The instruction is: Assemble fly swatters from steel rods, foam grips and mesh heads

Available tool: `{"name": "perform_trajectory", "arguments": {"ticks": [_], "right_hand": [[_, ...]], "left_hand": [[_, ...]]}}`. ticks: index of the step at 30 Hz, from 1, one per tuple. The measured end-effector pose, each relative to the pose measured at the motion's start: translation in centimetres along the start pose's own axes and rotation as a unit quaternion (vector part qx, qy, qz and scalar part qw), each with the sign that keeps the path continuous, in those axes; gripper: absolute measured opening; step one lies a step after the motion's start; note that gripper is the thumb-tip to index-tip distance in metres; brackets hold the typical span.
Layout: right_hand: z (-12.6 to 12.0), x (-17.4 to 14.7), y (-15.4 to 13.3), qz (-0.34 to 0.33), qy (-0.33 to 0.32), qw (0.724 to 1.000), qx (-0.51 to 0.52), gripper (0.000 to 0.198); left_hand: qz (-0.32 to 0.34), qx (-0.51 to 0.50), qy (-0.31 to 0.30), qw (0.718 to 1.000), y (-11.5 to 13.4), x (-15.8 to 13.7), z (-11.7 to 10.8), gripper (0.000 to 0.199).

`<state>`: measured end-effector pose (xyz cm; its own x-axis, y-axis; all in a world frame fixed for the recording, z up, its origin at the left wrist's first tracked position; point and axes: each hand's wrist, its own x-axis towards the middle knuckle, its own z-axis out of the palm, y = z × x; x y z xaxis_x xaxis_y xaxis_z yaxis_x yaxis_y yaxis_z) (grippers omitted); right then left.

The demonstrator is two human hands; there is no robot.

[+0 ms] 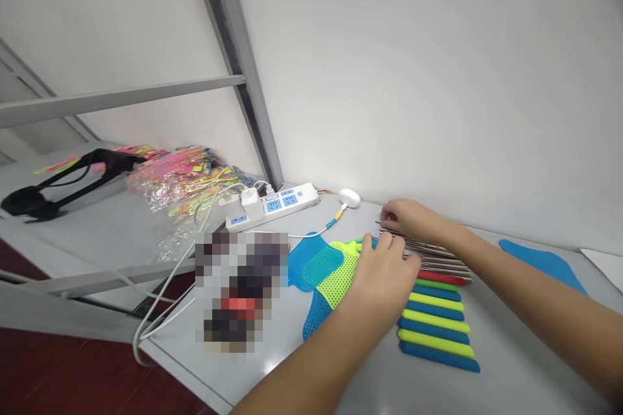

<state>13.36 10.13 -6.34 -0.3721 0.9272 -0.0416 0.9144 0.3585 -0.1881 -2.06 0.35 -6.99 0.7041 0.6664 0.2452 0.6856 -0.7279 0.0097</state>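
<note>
My right hand [413,217] is at the back of a row of thin metal rods [440,258], fingers curled in a pinch at the left end of a rod. My left hand [384,275] is palm down between the rods and a yellow-green mesh piece [343,272], with its fingers bent but apart and the fingertips partly hidden. Blue mesh pieces [311,266] lie beside and under the yellow-green one. In front of the rods, several plastic sticks are lined up: a red stick [442,277], a green one, then blue sticks [438,358] and yellow sticks [438,342] alternating.
A white power strip [292,201] with plugs and cables stands against the wall. Near it lies a white oval device [349,198]. At right is a flat blue piece [540,264]. The left shelf holds plastic-bagged colourful items [180,175] and a black strap [92,172]. One tabletop area is pixelated.
</note>
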Motion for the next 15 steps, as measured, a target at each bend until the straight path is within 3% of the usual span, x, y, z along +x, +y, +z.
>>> {"name": "perform_trajectory", "arguments": {"ticks": [4,7,11,15], "right_hand": [[-0.7,-0.4,-0.2,-0.005,0.033,0.999,-0.039,0.018],[-1.8,-2.2,-0.3,0.013,0.095,0.992,-0.078,0.025],[-3.4,-6.7,-1.3,0.056,0.209,0.972,-0.095,0.025],[-4.8,-12.6,-3.4,0.049,0.36,0.928,-0.085,0.018]], "left_hand": [[0.018,-0.008,0.006,1.0,0.0,0.0,0.2,0.011],[0.014,-0.012,0.025,1.0,0.0,0.0,0.6,0.011],[0.015,-0.01,0.035,0.999,0.0,-0.3,0.6,0.016],[0.018,-0.008,0.05,0.999,0.3,-0.5,0.1,0.016]]}}
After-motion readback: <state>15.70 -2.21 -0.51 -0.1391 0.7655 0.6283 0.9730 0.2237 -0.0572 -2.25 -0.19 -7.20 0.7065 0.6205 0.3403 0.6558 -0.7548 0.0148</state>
